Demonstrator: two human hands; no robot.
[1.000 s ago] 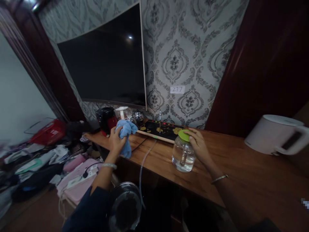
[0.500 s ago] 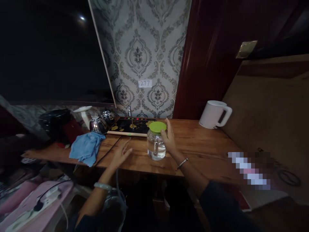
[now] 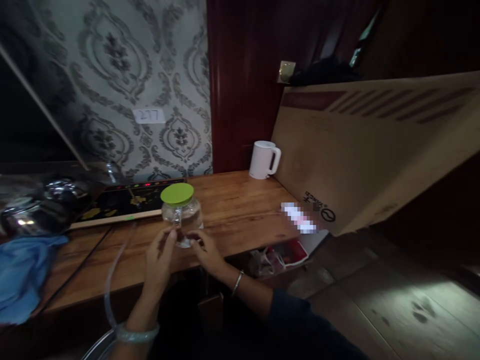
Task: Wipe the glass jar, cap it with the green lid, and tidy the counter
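Note:
A clear glass jug (image 3: 192, 216) with a flat green lid (image 3: 177, 194) stands upright near the front of the wooden table, with clear water in it. Its handle points towards me. My left hand (image 3: 159, 257) has its fingers closed at the lower end of the handle, on the jug's left. From the right, my right hand (image 3: 208, 254) curls its thumb and fingers against the jug's lower side. Part of the jug's base is hidden behind my fingers.
A black tea stove panel (image 3: 123, 197) with a tap lies to the left, beside shiny metal kettles (image 3: 33, 215) and a blue cloth (image 3: 28, 275). A white electric kettle (image 3: 261, 161) stands at the back right against a large cardboard box (image 3: 360, 150). A clear hose (image 3: 109, 290) hangs over the table's edge.
My view has turned right. My left hand has come from the bare tabletop to the jug's handle. My right hand has gone from beside the lid down to the jug's lower side.

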